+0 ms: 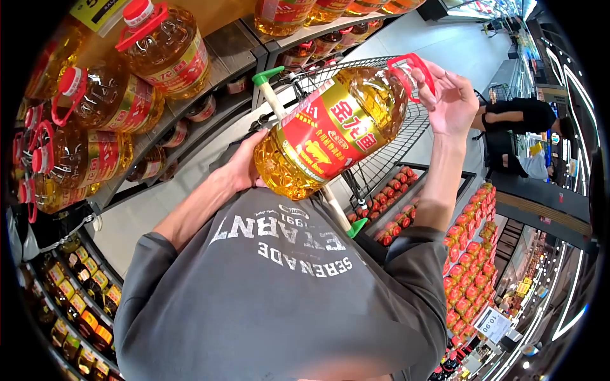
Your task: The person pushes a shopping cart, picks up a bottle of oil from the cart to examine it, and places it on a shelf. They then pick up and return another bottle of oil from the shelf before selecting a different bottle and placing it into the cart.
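Note:
A large clear bottle of golden oil [337, 136] with a red and gold label is held tilted in front of my chest, its neck toward the upper right. My left hand [244, 162] supports the bottle's base, its fingers partly hidden behind it. At the neck, my right hand [448, 98] has its fingers through and around the red handle [413, 75]. Under the bottle is a wire shopping cart [397, 143], whose pale push bar [272, 95] ends in green caps.
Shelves at the left hold several oil bottles [171, 57] with red caps. Dark bottles [82, 273] line a shelf at the lower left. Stacked red-lidded jars [470, 267] and a price sign [492, 324] are at the right. Another person [521, 117] stands beyond the cart.

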A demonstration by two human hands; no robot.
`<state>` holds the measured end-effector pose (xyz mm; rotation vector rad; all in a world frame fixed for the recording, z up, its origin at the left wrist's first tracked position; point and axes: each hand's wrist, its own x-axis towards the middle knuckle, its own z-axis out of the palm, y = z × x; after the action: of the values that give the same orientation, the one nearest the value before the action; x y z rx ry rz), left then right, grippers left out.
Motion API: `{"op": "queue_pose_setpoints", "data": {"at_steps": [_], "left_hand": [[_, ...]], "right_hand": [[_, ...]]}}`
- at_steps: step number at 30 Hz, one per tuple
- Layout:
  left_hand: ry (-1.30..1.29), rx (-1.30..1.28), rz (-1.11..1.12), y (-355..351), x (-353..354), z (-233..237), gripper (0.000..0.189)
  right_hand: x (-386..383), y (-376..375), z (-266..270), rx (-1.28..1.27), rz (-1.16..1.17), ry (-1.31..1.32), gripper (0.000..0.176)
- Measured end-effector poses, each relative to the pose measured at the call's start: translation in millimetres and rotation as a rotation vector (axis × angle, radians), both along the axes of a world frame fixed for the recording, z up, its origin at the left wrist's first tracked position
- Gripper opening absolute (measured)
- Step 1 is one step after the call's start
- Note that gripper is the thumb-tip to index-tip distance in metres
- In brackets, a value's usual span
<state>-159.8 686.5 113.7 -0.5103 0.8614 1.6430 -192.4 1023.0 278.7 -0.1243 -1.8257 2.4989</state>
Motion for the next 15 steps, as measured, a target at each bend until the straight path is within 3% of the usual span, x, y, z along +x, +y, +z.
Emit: {"op": "queue_pose_setpoints", "data": {"at_steps": [7,10,15], "left_hand": [[-0.026,0.049,-0.038,-4,-22,-10,0.066],[-0.052,0.059,-0.059,-8,-30,-14,0.071],[-0.047,0.038,-0.102,-11,-42,-16,0.073]], "right_hand": [[-27,-7,-6,0.073,-0.018,-0.049,0.046],[-37,1,-11,0.077,-0.016,-0.108,0.057],[-46,3,-19,0.096,-0.061,-0.166,0.052]]}}
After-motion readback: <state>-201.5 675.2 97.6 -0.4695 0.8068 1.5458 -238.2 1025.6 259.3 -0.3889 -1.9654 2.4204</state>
